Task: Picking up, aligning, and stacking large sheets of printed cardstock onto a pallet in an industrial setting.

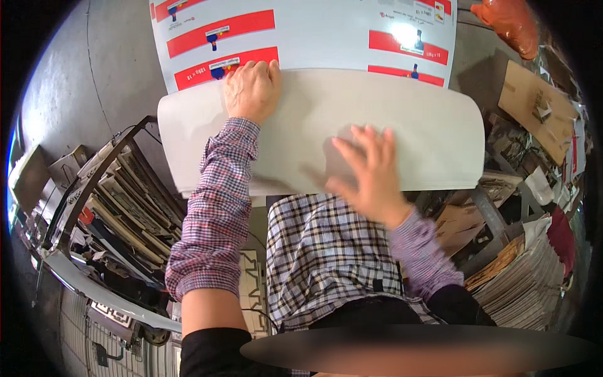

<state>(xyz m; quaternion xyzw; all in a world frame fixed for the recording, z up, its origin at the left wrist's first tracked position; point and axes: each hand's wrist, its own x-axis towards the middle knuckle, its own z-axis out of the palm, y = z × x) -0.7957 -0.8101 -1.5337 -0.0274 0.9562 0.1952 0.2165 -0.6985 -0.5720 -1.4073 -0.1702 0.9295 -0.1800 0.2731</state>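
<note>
A broad pale grey cardboard sheet (326, 129) lies across the work in front of me, its sides bending down. Beyond its far edge are white printed sheets (323, 38) with red bands and small blue pictures. My left hand (253, 91) is at that far edge, left of the middle, its fingers curled over the grey sheet; their tips are hidden. Over the sheet's near right part is my right hand (372, 169), fingers spread and slightly blurred, with nothing in it. Whether its palm touches the sheet I cannot tell.
At the left a metal-framed rack (94, 182) holds several upright boards. Stacked cardboard sheets (521, 283) stand at the lower right. A brown cardboard piece (539, 113) leans at the right, and an orange plastic bag (510, 25) is at the far right.
</note>
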